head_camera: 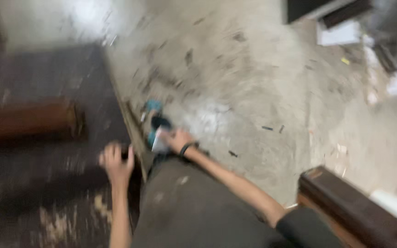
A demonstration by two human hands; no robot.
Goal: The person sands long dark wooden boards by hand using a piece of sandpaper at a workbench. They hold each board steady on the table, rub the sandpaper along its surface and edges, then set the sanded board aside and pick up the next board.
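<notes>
The whole view is blurred by motion. My right hand (pixel 179 139), a dark band on its wrist, reaches down to the concrete floor (pixel 253 82) and holds a small pale flat object (pixel 160 142). Just beyond it lies a teal and black thing (pixel 155 117), perhaps a tool. My left hand (pixel 116 160) rests with curled fingers on the edge of a dark wooden board (pixel 47 82); something small and dark shows at its fingertips, but the blur hides whether it is gripped. My knee in grey trousers (pixel 184 206) is between my arms.
A reddish-brown wooden block (pixel 24 121) lies on the dark board at left. Pale wood shavings (pixel 56 225) are scattered at lower left. A dark wooden piece (pixel 350 206) sits at lower right. Small debris and white sheets (pixel 341 34) lie on the floor farther off.
</notes>
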